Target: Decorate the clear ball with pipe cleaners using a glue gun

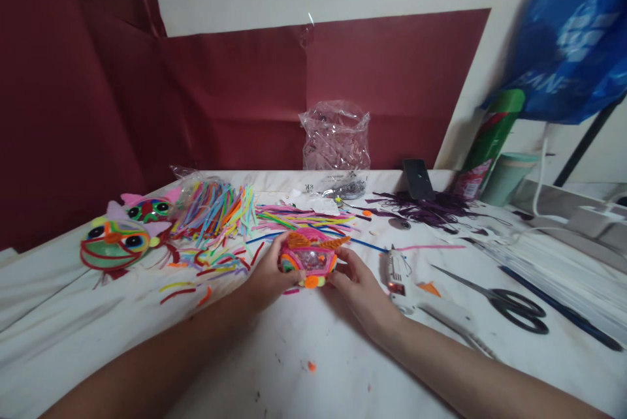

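Between my two hands, a small pipe-cleaner craft (313,262) is held just above the table, pink and orange with a clear plastic middle and an orange ball at its front. My left hand (271,279) grips its left side, thumb at the lower edge. On the right side, the fingers of my right hand (356,283) close on its edge. To the right of that hand lies a glue gun (396,270) with a small orange light. Behind the craft are loose pink and yellow pipe cleaners (304,217).
Two finished-looking face crafts (115,246) and a bundle of coloured pipe cleaners (213,210) lie left. Scissors (499,301), a dark blue pen-like tool (558,308) and a grey-white tool (455,327) lie right. Behind are purple strips (428,210), a phone (417,179) and a clear bag (337,138).
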Motion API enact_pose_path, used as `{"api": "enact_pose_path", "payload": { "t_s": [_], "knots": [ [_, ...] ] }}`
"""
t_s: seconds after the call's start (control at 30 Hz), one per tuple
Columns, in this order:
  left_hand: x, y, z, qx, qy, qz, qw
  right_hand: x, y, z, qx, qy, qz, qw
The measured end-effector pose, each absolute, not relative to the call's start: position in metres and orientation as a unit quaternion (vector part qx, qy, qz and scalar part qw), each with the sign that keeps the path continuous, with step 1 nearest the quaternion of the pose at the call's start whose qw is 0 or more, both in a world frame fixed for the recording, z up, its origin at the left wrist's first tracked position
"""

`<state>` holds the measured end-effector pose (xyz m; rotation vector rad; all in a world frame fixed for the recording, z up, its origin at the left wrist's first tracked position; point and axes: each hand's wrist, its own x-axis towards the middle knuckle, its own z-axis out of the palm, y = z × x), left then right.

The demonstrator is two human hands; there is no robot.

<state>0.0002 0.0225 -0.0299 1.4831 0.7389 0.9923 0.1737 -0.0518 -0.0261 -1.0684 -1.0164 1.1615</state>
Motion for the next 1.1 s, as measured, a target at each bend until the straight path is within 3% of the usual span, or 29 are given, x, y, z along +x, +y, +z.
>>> {"api": "enact_pose_path", "payload": {
  "t_s": [1.1],
  "knots": [
    [0.0022, 0.0183, -0.0243, 0.63, 0.307, 0.423, 0.575, 0.1729, -0.0557, -0.0215, -0.487, -0.442, 0.47, 0.588]
  ]
}}
